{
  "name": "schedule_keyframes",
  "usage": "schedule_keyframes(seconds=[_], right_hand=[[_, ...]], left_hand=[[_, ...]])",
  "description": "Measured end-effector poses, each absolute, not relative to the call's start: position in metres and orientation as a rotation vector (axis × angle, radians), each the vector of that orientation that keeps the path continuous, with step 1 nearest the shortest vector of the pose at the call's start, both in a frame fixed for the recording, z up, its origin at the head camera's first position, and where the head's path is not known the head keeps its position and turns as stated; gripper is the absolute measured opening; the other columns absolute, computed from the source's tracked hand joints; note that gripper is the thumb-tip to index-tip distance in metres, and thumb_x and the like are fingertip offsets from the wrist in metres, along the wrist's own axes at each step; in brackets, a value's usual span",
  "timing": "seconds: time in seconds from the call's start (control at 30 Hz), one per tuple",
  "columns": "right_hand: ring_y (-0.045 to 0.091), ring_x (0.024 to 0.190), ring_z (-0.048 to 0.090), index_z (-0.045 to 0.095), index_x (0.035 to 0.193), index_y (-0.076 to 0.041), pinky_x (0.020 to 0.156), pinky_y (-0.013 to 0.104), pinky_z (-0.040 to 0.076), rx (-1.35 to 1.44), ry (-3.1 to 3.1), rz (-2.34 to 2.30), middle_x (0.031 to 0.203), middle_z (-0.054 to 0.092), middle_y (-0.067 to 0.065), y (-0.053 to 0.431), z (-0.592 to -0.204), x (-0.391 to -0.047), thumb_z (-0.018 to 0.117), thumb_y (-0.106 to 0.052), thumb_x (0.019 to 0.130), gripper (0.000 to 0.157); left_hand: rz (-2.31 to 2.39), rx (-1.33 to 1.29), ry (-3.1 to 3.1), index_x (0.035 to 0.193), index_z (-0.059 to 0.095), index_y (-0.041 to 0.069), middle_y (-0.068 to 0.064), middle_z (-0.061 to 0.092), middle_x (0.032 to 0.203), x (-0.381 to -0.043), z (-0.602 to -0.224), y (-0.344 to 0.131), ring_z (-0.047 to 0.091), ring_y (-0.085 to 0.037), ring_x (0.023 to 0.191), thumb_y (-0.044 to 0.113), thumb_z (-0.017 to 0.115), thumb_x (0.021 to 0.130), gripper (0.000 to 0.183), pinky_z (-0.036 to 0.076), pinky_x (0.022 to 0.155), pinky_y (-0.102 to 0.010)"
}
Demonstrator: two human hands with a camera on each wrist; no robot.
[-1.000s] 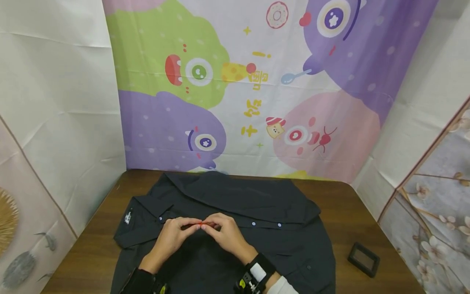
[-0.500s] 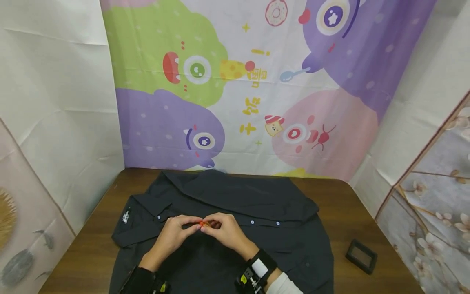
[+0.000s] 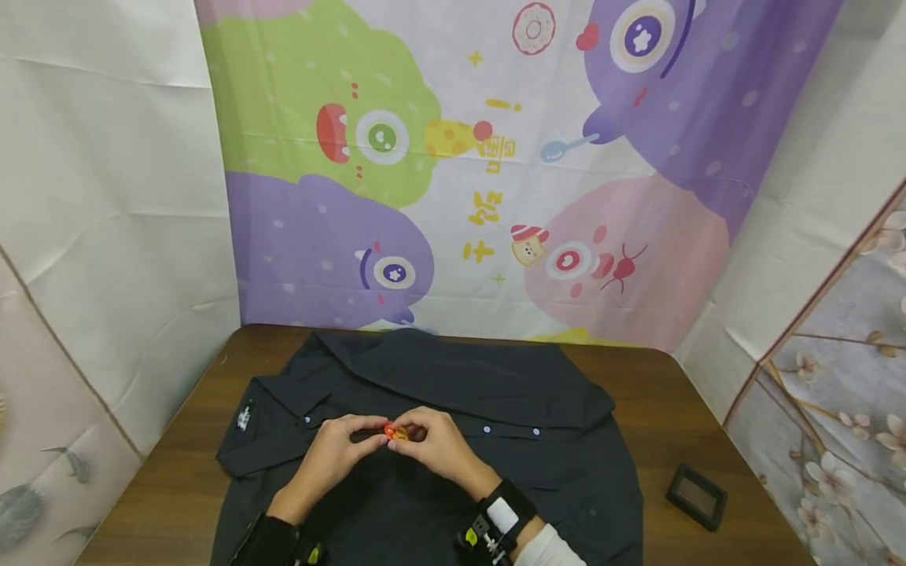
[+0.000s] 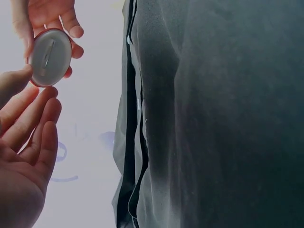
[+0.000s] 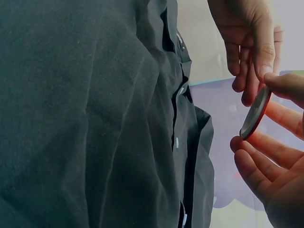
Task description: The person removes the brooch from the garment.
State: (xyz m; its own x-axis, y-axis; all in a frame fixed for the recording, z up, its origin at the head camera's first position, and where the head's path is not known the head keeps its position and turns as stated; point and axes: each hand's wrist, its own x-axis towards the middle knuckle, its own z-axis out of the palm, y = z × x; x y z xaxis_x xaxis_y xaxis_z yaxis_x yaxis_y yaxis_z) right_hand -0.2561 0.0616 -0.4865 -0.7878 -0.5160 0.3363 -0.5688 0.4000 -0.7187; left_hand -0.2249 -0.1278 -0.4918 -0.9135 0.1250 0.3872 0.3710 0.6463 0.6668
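A round pin badge (image 3: 396, 431) with a red and orange face is pinched between both hands over a dark button shirt (image 3: 538, 472). In the left wrist view its silver back (image 4: 56, 64) shows, with the pin lying lengthwise across it. My left hand (image 3: 336, 450) pinches the left edge between thumb and fingertips. From the other side my right hand (image 3: 437, 448) pinches the right edge, thumb in front and fingers behind. Seen from the right wrist, the badge (image 5: 255, 113) is nearly edge-on. The shirt lies spread on the table, its button placket running across behind the hands.
A small black rectangular frame (image 3: 697, 497) lies on the wooden table (image 3: 637, 377), right of the shirt. A cartoon-print cloth (image 3: 481, 173) hangs behind the table's back edge. White panels (image 3: 120, 173) rise at both sides.
The badge has turned between the fingertips from nearly edge-on, so that more of its red and orange face shows in the head view. Both hands stay in nearly the same place.
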Motion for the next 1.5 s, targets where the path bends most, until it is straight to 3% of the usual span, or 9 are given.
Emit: schedule_keyframes(seconds=[0.97, 1.23, 1.5], right_hand=[[0.009, 0.084, 0.056, 0.068, 0.093, -0.016, 0.069, 0.021, 0.051, 1.022, -2.566, 1.135, 0.101, 0.060, -0.003, 0.062, -0.478, -0.254, 0.074, -0.029, 0.074, 0.024], [0.007, 0.090, 0.055, 0.068, 0.094, -0.021, 0.074, 0.018, 0.047, 1.001, -2.563, 0.942, 0.103, 0.059, -0.007, 0.062, -0.477, -0.254, 0.072, -0.034, 0.074, 0.024], [0.008, 0.091, 0.053, 0.067, 0.097, -0.019, 0.075, 0.021, 0.046, 0.972, -2.571, 0.889, 0.103, 0.060, -0.006, 0.062, -0.476, -0.253, 0.073, -0.035, 0.073, 0.030]], left_hand=[[-1.067, -0.316, -2.708, 0.099, 0.071, 0.017, 0.004, 0.070, 0.097, -0.225, -0.481, -0.125, 0.064, -0.016, 0.094, 0.032, 0.071, 0.074, 0.028, 0.050, 0.080, -0.038], [-1.033, -0.305, -2.759, 0.101, 0.069, 0.018, 0.004, 0.069, 0.100, -0.225, -0.478, -0.124, 0.062, -0.019, 0.097, 0.034, 0.070, 0.075, 0.030, 0.047, 0.085, -0.042], [-0.985, -0.340, -2.783, 0.104, 0.067, 0.015, 0.000, 0.067, 0.105, -0.227, -0.480, -0.124, 0.062, -0.021, 0.101, 0.034, 0.070, 0.075, 0.035, 0.040, 0.092, -0.050]])
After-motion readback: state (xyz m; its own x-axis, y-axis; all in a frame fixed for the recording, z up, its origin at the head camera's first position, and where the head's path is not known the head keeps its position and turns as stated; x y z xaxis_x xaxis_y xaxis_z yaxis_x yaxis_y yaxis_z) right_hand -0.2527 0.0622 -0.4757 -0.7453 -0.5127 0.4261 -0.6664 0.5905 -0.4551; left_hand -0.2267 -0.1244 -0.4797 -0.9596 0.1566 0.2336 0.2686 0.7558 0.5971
